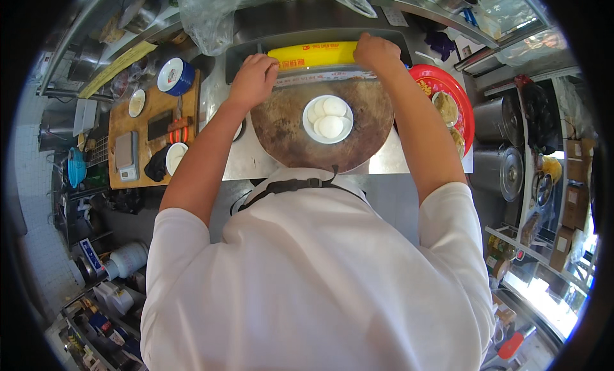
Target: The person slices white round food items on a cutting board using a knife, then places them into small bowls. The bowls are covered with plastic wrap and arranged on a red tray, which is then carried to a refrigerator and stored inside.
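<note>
A yellow roll of cling film (316,54) lies across a grey tray-like holder (407,42) at the back of the counter. My left hand (253,78) is curled at its left end, fingertips pinched together. At the other end, my right hand (376,52) bends over the roll with its fingers closed on it. Any thin film between the fingers is too clear to make out. Below the roll, a round wooden chopping block (278,126) bears a small white bowl (311,135) with several round, flat white pieces (331,127) stacked in it.
To the right, a red tray (463,102) carries bowls of brownish food (446,108). On the left, a wooden board (153,100) holds a digital scale (126,155), a blue bowl (176,76) and a white bowl (176,156). Clear plastic (211,21) hangs above the holder.
</note>
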{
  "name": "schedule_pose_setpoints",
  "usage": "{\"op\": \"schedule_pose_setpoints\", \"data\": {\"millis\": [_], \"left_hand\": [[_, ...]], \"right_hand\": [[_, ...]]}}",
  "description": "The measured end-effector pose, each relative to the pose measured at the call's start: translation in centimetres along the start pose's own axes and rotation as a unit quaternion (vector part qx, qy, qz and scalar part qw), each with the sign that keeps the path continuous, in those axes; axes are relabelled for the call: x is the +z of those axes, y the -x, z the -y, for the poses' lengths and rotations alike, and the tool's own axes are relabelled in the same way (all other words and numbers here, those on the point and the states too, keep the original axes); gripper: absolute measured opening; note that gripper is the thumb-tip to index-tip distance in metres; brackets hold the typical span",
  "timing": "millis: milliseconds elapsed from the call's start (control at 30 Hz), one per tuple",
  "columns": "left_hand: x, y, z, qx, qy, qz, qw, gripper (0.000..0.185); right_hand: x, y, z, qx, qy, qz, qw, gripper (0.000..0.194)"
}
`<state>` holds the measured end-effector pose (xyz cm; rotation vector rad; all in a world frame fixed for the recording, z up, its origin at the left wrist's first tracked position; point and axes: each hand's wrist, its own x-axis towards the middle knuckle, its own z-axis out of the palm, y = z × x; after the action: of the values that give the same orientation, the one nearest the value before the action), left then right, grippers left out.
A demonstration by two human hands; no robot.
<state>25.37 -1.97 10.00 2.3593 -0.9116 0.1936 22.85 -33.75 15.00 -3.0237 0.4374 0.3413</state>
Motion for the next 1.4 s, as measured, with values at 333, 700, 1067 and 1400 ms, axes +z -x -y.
{"op": "schedule_pose_setpoints", "data": {"millis": [333, 700, 1067, 1400], "left_hand": [[0.2, -2.6, -3.8, -0.059, -0.084, 0.069, 0.992, 0.036], [1.0, -4.8, -1.1, -0.139, 0.025, 0.079, 0.987, 0.031], [-2.3, -8.2, -3.2, -0.191, 0.078, -0.039, 0.978, 0.031], [-10.2, 5.3, -14.9, -0.101, 0.295, 0.135, 0.941, 0.006]], "right_hand": [[-0.3, -3.4, -0.8, 0.024, -0.502, 0.083, 0.860, 0.030], [-2.0, -1.6, 0.1, 0.140, -0.872, 0.055, 0.466, 0.016], [-2.3, -1.5, -0.6, 0.036, -0.915, 0.019, 0.402, 0.019], [-4.3, 20.3, -9.2, -0.083, -0.747, 0.031, 0.659, 0.018]]}}
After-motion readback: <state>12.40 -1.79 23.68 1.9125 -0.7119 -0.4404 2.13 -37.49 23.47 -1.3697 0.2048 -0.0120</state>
